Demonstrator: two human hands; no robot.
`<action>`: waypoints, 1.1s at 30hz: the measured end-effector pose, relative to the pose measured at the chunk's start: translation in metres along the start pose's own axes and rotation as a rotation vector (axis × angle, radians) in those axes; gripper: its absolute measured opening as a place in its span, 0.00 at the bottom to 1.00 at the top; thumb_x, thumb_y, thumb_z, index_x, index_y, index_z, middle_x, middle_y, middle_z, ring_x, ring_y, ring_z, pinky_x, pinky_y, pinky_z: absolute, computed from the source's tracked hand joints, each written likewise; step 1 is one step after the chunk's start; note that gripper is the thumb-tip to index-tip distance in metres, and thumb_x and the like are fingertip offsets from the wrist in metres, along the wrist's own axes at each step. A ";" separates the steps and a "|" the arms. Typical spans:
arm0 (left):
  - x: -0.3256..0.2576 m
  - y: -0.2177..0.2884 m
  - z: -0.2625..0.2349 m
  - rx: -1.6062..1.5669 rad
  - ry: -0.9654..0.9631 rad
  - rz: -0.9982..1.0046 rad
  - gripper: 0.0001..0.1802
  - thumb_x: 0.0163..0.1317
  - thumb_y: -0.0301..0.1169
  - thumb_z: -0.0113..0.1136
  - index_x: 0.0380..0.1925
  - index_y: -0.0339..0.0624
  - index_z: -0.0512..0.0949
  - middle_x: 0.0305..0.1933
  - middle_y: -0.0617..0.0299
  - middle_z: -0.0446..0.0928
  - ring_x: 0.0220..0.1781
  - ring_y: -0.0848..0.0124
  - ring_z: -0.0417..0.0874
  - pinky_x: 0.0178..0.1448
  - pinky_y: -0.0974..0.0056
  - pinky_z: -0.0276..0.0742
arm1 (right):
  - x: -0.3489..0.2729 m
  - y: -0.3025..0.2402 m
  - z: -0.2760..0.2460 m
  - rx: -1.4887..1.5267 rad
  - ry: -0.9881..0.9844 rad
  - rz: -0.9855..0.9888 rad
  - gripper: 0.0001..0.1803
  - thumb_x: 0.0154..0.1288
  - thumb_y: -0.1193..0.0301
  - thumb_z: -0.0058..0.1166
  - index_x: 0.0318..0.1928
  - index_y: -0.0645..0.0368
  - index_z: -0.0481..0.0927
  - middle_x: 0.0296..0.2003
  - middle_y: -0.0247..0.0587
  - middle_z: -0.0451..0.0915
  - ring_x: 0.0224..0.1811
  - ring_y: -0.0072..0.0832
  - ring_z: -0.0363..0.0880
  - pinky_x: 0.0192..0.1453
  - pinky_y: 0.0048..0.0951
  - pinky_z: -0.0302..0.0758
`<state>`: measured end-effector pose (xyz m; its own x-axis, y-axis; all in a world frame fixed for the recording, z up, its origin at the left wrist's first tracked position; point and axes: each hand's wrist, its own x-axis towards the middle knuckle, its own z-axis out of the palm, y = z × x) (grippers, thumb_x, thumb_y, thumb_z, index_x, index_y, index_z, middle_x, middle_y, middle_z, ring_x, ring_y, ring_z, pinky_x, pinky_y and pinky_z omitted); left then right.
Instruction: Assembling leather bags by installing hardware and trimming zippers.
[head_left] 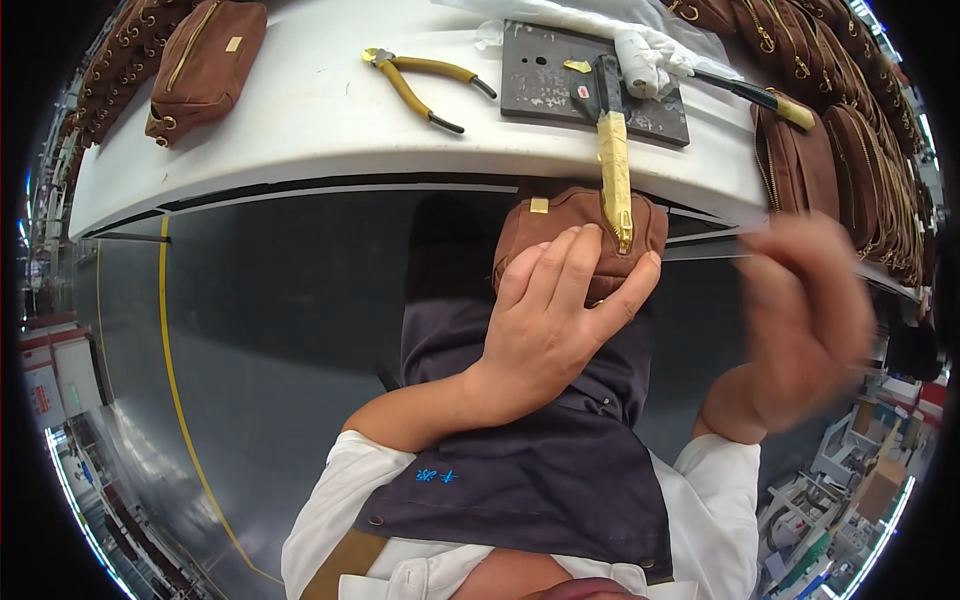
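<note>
A brown zippered pouch [520, 225] is just off the table's front edge, with a small gold plate at its top left. My left hand [545, 325] holds it from above, fingers across its face and thumb along its right side. At the pouch's zipper a gold puller [625, 232] shows. A bar wrapped in yellow tape [613, 160] reaches from the table over the pouch to that puller; whether they touch, I cannot tell. Off to the right, my right hand [808, 310] is raised and blurred by motion, its fingers bent. Whether anything is between those fingers is unclear.
On the white table [300, 130] lie yellow-handled cutting pliers [420, 85], a dark metal plate [545, 95] under the bar, and a hammer [750, 90] with a white-wrapped head. One brown pouch [210, 65] lies far left; several more pouches [800, 165] crowd the right.
</note>
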<state>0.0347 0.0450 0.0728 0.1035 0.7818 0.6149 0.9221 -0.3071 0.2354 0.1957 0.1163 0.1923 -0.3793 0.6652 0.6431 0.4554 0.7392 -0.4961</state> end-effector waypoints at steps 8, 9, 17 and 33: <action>0.004 -0.024 -0.036 -0.462 -0.104 -0.026 0.26 0.50 0.32 0.75 0.53 0.52 0.85 0.62 0.48 0.76 0.58 0.55 0.81 0.62 0.55 0.75 | -0.039 0.050 0.065 0.350 -0.333 0.645 0.25 0.68 0.72 0.64 0.63 0.61 0.75 0.35 0.32 0.72 0.38 0.19 0.76 0.39 0.23 0.74; 0.006 -0.030 -0.045 -0.583 -0.088 0.017 0.24 0.48 0.30 0.75 0.49 0.48 0.87 0.60 0.47 0.78 0.57 0.55 0.82 0.60 0.55 0.78 | -0.042 0.051 0.067 0.565 -0.203 0.687 0.24 0.67 0.75 0.62 0.63 0.62 0.75 0.39 0.32 0.72 0.39 0.19 0.76 0.41 0.23 0.75; -0.002 -0.023 -0.094 -1.360 -0.096 0.050 0.21 0.49 0.29 0.75 0.47 0.46 0.86 0.56 0.48 0.78 0.54 0.56 0.82 0.57 0.56 0.78 | -0.054 0.047 0.050 0.868 -0.270 0.450 0.18 0.57 0.88 0.54 0.50 0.69 0.81 0.37 0.33 0.76 0.42 0.18 0.71 0.46 0.18 0.67; -0.004 -0.023 -0.095 -1.600 0.010 0.205 0.16 0.50 0.28 0.73 0.41 0.43 0.85 0.48 0.51 0.79 0.47 0.59 0.82 0.50 0.58 0.78 | -0.085 0.036 0.042 0.674 -0.750 0.425 0.23 0.45 0.91 0.48 0.38 0.62 0.88 0.31 0.36 0.75 0.29 0.26 0.76 0.33 0.25 0.71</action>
<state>-0.0227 -0.0025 0.1366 0.1617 0.6572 0.7361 -0.4218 -0.6283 0.6537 0.2109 0.0907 0.0955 -0.7935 0.6055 -0.0618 0.2178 0.1876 -0.9578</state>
